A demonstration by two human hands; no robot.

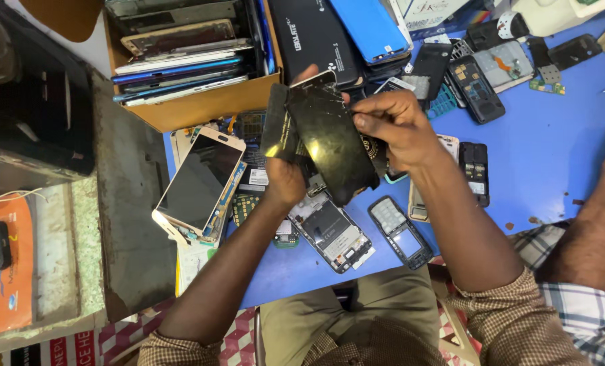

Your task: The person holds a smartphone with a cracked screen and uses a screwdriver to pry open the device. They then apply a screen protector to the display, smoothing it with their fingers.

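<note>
Your left hand [283, 181] and right hand [394, 125]: both grips clamped on cracked black screen panel [329, 139], held at frame centre above blue surface [547, 163]. Opened phone [329, 230] lies just below.

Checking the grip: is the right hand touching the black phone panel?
Touching: the head view shows the right hand pinching the black phone panel's edge.

Both forearms reached forward, bent at the wrists. The left hand [283, 181] was closed in a grip; the right hand [396, 125] pinched with curled fingers [367, 122].
</note>
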